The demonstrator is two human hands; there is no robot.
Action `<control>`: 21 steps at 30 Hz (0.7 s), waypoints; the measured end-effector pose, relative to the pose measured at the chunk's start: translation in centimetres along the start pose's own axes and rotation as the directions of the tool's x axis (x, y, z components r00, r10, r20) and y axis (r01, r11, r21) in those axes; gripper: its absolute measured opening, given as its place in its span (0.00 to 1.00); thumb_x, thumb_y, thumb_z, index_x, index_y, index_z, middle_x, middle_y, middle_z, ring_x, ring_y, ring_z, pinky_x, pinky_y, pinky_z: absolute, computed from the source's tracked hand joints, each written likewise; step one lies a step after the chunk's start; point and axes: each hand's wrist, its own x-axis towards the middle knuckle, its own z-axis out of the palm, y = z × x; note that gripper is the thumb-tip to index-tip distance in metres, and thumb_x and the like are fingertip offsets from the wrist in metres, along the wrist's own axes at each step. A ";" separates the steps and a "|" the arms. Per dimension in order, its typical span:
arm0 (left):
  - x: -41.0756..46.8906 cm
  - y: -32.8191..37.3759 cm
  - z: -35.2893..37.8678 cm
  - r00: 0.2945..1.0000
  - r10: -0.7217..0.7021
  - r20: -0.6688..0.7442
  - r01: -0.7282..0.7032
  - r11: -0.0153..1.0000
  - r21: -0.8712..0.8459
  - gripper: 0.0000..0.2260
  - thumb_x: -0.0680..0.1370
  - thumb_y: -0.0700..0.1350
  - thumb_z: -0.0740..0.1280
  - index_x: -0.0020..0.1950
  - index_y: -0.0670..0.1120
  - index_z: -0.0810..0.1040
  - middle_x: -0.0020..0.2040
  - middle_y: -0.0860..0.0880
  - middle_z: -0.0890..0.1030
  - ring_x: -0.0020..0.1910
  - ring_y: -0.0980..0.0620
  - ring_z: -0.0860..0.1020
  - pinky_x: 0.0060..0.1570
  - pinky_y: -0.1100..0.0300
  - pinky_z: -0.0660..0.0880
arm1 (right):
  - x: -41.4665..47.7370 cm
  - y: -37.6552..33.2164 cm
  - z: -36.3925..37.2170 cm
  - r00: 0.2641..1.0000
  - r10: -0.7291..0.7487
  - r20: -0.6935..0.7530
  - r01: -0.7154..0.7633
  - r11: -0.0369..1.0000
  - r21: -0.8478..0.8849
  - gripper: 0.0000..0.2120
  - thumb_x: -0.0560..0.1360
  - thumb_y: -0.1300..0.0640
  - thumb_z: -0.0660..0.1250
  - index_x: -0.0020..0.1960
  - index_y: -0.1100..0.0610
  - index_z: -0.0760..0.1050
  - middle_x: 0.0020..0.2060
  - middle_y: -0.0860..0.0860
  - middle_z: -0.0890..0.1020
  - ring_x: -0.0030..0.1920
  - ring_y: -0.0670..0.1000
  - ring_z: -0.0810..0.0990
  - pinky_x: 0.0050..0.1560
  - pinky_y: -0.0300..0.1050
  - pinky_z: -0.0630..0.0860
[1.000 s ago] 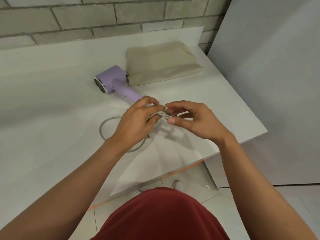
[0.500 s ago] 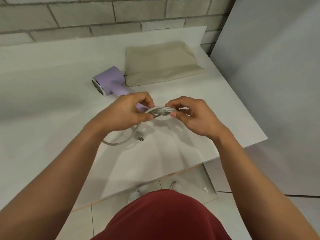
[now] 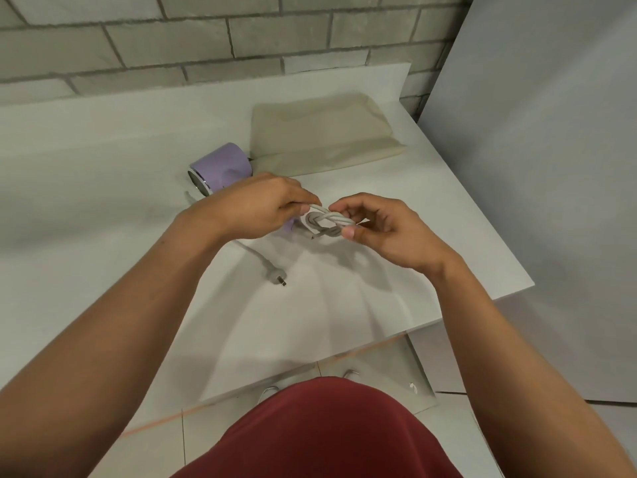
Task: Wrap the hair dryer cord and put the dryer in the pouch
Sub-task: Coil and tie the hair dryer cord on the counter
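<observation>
Since a second ago the wide loop of cord (image 3: 336,218) on the table (image 3: 103,201) has been drawn in; only a short tail is left there.

At the left, the lilac hair dryer (image 3: 220,169) lies on its side with its chrome-ringed end facing left. The left hand (image 3: 255,205) covers the handle and its curled fingers pinch one end of the grey cord. The plug (image 3: 281,281) rests on the table, nearer. The cord is a small coil with one turn crossed around it, held above the table. The right hand (image 3: 386,229) pinches its other end. The beige pouch (image 3: 324,132) lies flat, far, just beside the dryer.
</observation>
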 end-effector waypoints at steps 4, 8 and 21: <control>0.8 0.3 -0.7 0.999 -0.039 0.025 0.038 0.999 0.039 0.10 0.86 0.49 0.60 0.66 0.59 0.75 0.51 0.61 0.83 0.51 0.55 0.77 0.50 0.54 0.73 | 0.1 0.3 0.4 0.994 -0.041 -0.104 0.041 0.999 -0.004 0.18 0.74 0.64 0.78 0.57 0.46 0.79 0.51 0.44 0.84 0.54 0.46 0.82 0.59 0.50 0.80; 1.4 0.2 -1.3 0.998 0.007 0.058 -0.011 0.998 0.067 0.08 0.86 0.48 0.61 0.60 0.59 0.78 0.50 0.57 0.85 0.48 0.57 0.79 0.53 0.47 0.77 | -0.1 0.7 0.3 0.973 -0.102 -0.206 0.095 0.995 -0.042 0.12 0.77 0.63 0.76 0.56 0.50 0.83 0.51 0.46 0.85 0.54 0.48 0.84 0.55 0.46 0.81; 2.0 -0.2 -1.6 0.991 0.131 0.010 -0.131 0.990 0.044 0.12 0.84 0.46 0.65 0.64 0.56 0.84 0.54 0.58 0.83 0.57 0.50 0.75 0.63 0.53 0.67 | -0.2 2.4 1.6 0.801 -0.452 -0.392 0.269 0.857 -0.438 0.12 0.82 0.62 0.70 0.65 0.62 0.82 0.58 0.51 0.84 0.57 0.43 0.82 0.59 0.41 0.80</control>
